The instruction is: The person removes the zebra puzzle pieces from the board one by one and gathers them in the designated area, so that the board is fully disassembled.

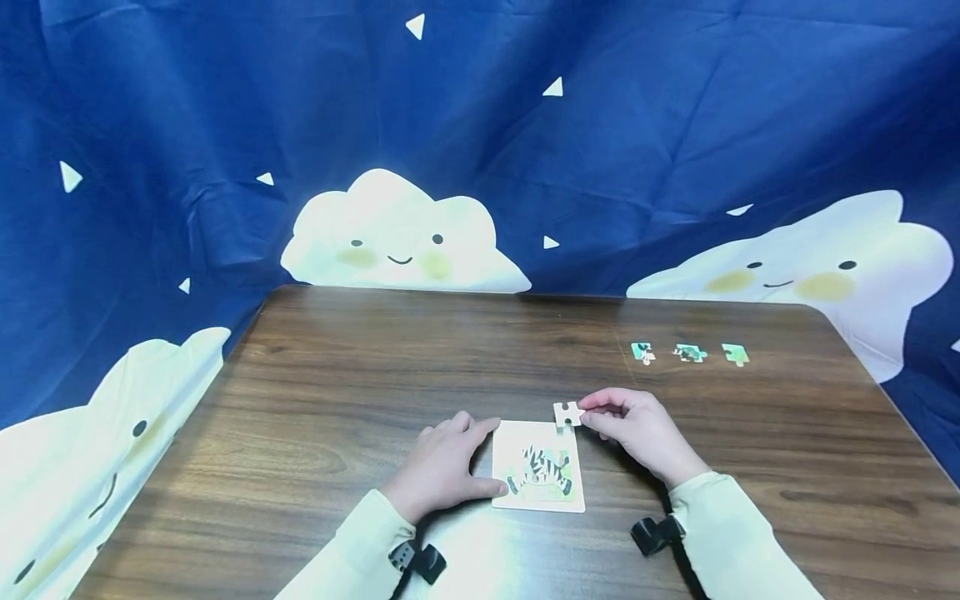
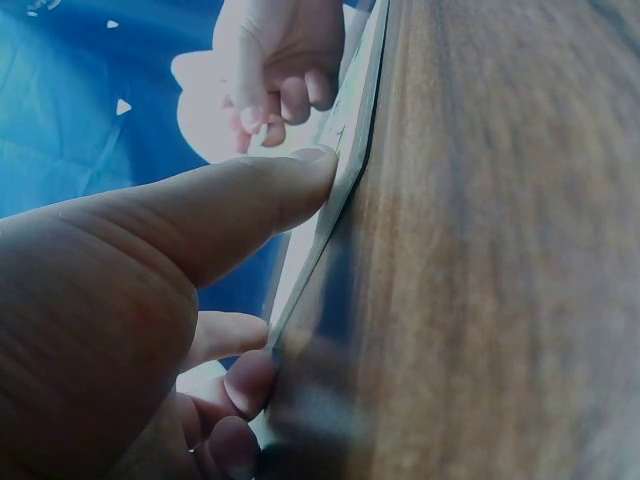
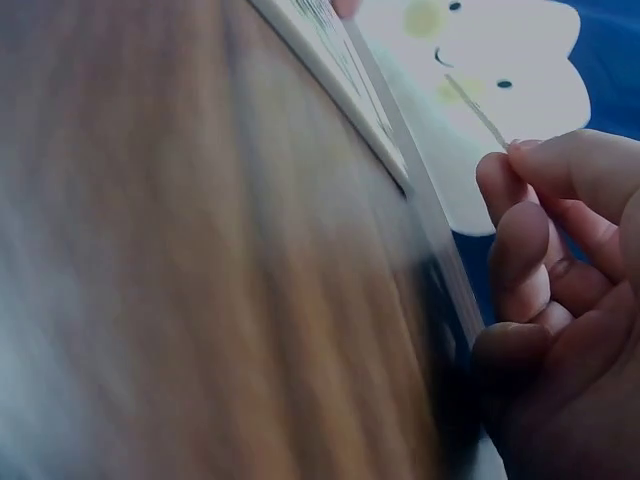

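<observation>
My left hand point(image 1: 446, 467) rests at the left side of a square puzzle board point(image 1: 502, 502) with a zebra picture. Its thumb lies over the near left corner and its index finger touches the far left corner, spread wide. Between thumb and fingertips, my right hand point(image 1: 637, 429) pinches a pale puzzle piece point(image 1: 566, 414) over the board's far right corner. The right wrist view shows this puzzle piece point(image 3: 475, 110) edge-on, above the table. From the left wrist, the left thumb point(image 2: 250, 205) appears against the board's rim point(image 2: 345, 185).
Farther right on the brown wooden table point(image 1: 360, 367) lie three loose puzzle pieces in a row: a blue one point(image 1: 642, 352), a dark-patterned one point(image 1: 689, 353) and a green one point(image 1: 736, 354). A blue curtain point(image 1: 600, 158) with clouds hangs behind the table.
</observation>
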Available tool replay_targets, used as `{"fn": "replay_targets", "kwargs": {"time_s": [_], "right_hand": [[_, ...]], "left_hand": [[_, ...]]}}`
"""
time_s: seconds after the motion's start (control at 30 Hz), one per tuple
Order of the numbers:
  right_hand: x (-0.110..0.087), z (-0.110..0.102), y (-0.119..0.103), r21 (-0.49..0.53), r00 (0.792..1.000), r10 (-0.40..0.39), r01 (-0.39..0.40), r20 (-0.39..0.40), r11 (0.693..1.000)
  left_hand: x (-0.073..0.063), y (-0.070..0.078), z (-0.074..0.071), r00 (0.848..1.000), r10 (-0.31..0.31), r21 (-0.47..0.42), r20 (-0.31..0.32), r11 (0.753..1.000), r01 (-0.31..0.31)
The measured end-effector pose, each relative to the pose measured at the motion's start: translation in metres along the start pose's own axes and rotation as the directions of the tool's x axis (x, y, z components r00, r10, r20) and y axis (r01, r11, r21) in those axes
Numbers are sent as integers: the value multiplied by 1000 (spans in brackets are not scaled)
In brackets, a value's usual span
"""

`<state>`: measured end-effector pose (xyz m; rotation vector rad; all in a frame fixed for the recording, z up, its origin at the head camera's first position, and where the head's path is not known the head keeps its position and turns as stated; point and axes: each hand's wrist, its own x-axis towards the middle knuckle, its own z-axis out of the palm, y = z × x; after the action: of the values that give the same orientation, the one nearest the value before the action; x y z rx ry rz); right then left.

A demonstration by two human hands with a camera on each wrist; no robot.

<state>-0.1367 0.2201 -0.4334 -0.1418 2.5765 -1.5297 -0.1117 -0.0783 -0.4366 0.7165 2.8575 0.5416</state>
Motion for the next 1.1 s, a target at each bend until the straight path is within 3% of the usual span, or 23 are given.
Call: {"fn": "replay_targets", "kwargs": {"time_s": [0.27,0.5,0.83,1.1], "right_hand": [[2,-18,14,-7,998,-4,4,-58,1000],[3,-33,21,-138,993,-32,16,-115,990],[2,-53,29,-145,988,1,-23,-155,989],[3,-67,39,-245,981,-19,-29,-192,969]], "left_hand": [[0,0,1,1000,-1,-5,-4,1000,1],[0,-1,1,1000,1,-15,-9,1000,-1],[0,-1,1,1000,10,-7,-12,1000,-10],[1,-2,1,1000,5,1,-5,1000,-5]]}}
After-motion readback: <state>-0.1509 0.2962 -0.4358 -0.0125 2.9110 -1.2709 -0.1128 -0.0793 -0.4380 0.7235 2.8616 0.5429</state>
